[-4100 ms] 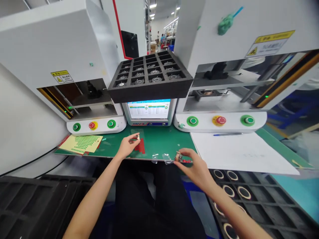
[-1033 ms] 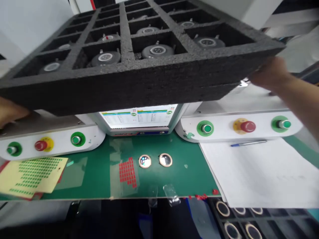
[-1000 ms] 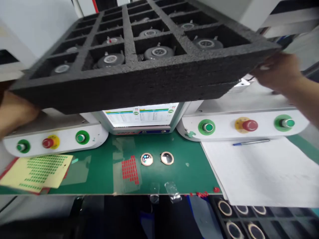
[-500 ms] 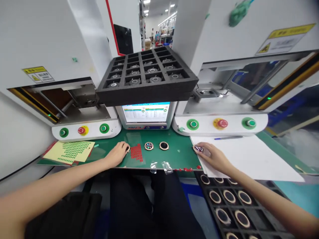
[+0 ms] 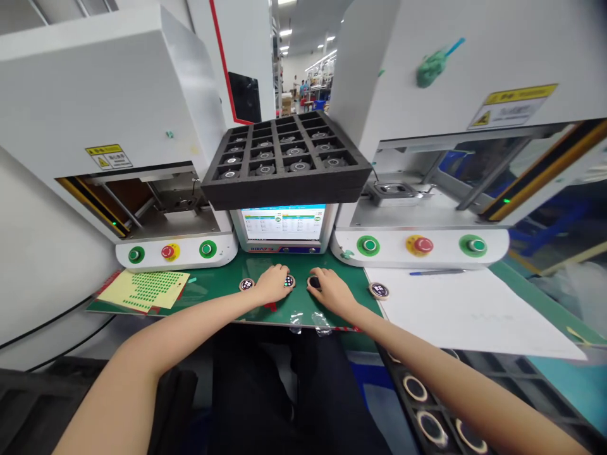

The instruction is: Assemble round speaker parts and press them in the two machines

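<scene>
My left hand (image 5: 273, 285) has its fingers closed around the edge of a round smartwatch (image 5: 289, 282) with coloured app icons on its lit screen. A short way to its right, my right hand (image 5: 332, 292) grips a dark-screened smartwatch (image 5: 313, 284) between thumb and fingers. Both watches are on the green mat (image 5: 351, 272), each partly covered by fingers. Left of my left hand lies a gold-rimmed watch (image 5: 246, 285) with a lit face. Another lit watch (image 5: 379, 291) rests at the left edge of the white paper.
A black foam tray (image 5: 284, 189) of watch parts sits above a monitor (image 5: 284, 224). Press machines with green buttons (image 5: 368, 245) and red stop buttons (image 5: 423, 245) flank it. A yellow sticker sheet (image 5: 147, 289), a pen (image 5: 436, 272) and a lower watch tray (image 5: 420, 414) are around.
Both hands have let go of the outer watches and moved inward onto the two middle ones. The left outer watch now shows a lit face. The camera view has shifted slightly.
</scene>
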`<state>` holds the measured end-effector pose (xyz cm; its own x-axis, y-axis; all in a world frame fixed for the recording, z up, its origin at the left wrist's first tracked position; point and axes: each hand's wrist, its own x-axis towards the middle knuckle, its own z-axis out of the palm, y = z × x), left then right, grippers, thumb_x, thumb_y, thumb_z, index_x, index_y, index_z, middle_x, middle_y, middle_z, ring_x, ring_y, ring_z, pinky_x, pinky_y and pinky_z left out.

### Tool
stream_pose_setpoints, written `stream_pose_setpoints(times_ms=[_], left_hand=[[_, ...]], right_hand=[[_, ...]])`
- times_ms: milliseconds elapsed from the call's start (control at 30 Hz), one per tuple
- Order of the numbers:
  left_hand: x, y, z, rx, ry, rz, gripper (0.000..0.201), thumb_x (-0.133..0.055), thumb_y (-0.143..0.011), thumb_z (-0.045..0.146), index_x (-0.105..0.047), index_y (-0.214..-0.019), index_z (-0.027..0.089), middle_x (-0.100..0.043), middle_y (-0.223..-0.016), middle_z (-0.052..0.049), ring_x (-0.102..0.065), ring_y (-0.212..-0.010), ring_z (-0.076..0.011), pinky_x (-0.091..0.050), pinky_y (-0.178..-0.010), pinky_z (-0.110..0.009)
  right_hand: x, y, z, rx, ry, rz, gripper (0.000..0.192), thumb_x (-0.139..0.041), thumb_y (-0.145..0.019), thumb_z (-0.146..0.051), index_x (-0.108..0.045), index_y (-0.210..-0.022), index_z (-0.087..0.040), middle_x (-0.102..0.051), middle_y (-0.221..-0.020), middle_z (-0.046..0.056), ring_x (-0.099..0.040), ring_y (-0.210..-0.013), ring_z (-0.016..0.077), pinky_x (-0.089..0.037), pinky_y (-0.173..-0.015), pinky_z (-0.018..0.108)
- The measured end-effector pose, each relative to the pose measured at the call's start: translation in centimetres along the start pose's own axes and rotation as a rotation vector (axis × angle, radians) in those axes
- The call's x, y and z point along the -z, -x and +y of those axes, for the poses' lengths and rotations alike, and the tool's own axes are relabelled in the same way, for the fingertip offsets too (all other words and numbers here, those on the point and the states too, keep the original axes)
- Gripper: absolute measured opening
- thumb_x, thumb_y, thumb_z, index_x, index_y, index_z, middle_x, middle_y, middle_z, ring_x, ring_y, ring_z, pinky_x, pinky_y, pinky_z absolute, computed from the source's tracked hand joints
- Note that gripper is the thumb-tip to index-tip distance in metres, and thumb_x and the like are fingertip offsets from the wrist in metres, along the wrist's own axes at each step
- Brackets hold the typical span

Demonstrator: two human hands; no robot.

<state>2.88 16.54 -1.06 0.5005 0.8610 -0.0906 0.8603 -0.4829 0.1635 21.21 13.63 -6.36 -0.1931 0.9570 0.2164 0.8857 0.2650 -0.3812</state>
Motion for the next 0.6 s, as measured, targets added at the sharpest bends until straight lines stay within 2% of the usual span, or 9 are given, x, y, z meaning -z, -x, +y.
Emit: stream_pose_setpoints(times_ms=[67, 133, 200, 300, 367, 467, 533, 600], left_hand=[[1.3, 1.1, -1.0, -0.027, 0.024, 0.010, 0.030, -0.068, -0.084, 0.029, -0.062, -0.109, 0.014, -0.066, -0.110, -0.010, -0.063, -0.103, -0.0234, -0.051, -0.090, -0.038], [3.2, 2.8, -3.1, -0.035, 0.045, 0.048, 0.026, -0.067, -0.084, 0.028, -0.062, -0.107, 0.017, -0.067, -0.111, -0.009, -0.062, -0.104, -0.0233, -0.051, -0.090, -0.035], [5.5, 4.6, -6.6, 0.002, 0.047, 0.110, 0.021, -0.063, -0.086, 0.027, -0.062, -0.106, 0.020, -0.067, -0.112, -0.007, -0.062, -0.105, -0.0225, -0.050, -0.092, -0.035], [9.2, 6.0, -13.6, 0.159, -0.004, 0.242, 0.022, -0.057, -0.088, 0.025, -0.061, -0.107, 0.016, -0.065, -0.115, -0.011, -0.059, -0.111, -0.0269, -0.046, -0.099, -0.042], [11.4, 5.4, -18.8, 0.294, -0.056, 0.331, 0.028, -0.054, -0.089, 0.024, -0.060, -0.113, 0.011, -0.063, -0.119, -0.017, -0.055, -0.117, -0.0323, -0.041, -0.103, -0.048], [13.7, 2.5, -25.9, 0.481, -0.119, 0.438, 0.041, -0.050, -0.091, 0.022, -0.052, -0.127, 0.003, -0.054, -0.132, -0.024, -0.046, -0.129, -0.0368, -0.034, -0.109, -0.051], [14.6, 0.1, -29.5, 0.598, -0.167, 0.466, 0.046, -0.050, -0.093, 0.022, -0.047, -0.134, 0.001, -0.052, -0.137, -0.024, -0.048, -0.130, -0.0339, -0.037, -0.108, -0.046], [15.1, -2.2, -32.3, 0.651, -0.196, 0.435, 0.044, -0.052, -0.094, 0.022, -0.048, -0.135, 0.004, -0.057, -0.135, -0.019, -0.054, -0.124, -0.0282, -0.043, -0.104, -0.040]], right_hand=[[0.0, 0.1, 0.4, 0.015, 0.001, -0.013, 0.024, -0.061, -0.084, -0.023, -0.059, -0.107, -0.017, -0.071, -0.100, 0.013, -0.066, -0.095, 0.0283, -0.052, -0.083, 0.038], [0.0, 0.4, 0.9, 0.025, -0.010, -0.019, 0.024, -0.059, -0.084, -0.023, -0.058, -0.107, -0.017, -0.071, -0.101, 0.013, -0.066, -0.094, 0.0283, -0.052, -0.083, 0.038], [-0.1, 0.8, 1.4, 0.030, -0.027, -0.015, 0.022, -0.055, -0.085, -0.024, -0.058, -0.105, -0.017, -0.071, -0.101, 0.013, -0.067, -0.094, 0.0280, -0.053, -0.082, 0.038], [-0.5, 1.3, 1.9, 0.036, -0.053, -0.011, 0.022, -0.048, -0.088, -0.029, -0.056, -0.104, -0.017, -0.071, -0.100, 0.013, -0.067, -0.091, 0.0282, -0.054, -0.080, 0.040], [-0.7, 1.6, 2.2, 0.046, -0.064, -0.004, 0.025, -0.046, -0.089, -0.034, -0.055, -0.105, -0.018, -0.071, -0.096, 0.013, -0.068, -0.087, 0.0280, -0.055, -0.075, 0.039], [-0.7, 1.9, 2.6, 0.089, -0.051, 0.037, 0.026, -0.042, -0.093, -0.040, -0.055, -0.103, -0.020, -0.071, -0.091, 0.010, -0.069, -0.081, 0.0262, -0.056, -0.070, 0.038], [-0.6, 1.9, 2.7, 0.129, -0.028, 0.060, 0.029, -0.039, -0.096, -0.045, -0.055, -0.103, -0.021, -0.071, -0.089, 0.008, -0.069, -0.078, 0.0251, -0.056, -0.067, 0.036], [-0.4, 1.8, 2.6, 0.153, -0.005, 0.068, 0.034, -0.036, -0.097, -0.049, -0.055, -0.104, -0.022, -0.071, -0.087, 0.007, -0.070, -0.074, 0.0243, -0.056, -0.064, 0.036]])
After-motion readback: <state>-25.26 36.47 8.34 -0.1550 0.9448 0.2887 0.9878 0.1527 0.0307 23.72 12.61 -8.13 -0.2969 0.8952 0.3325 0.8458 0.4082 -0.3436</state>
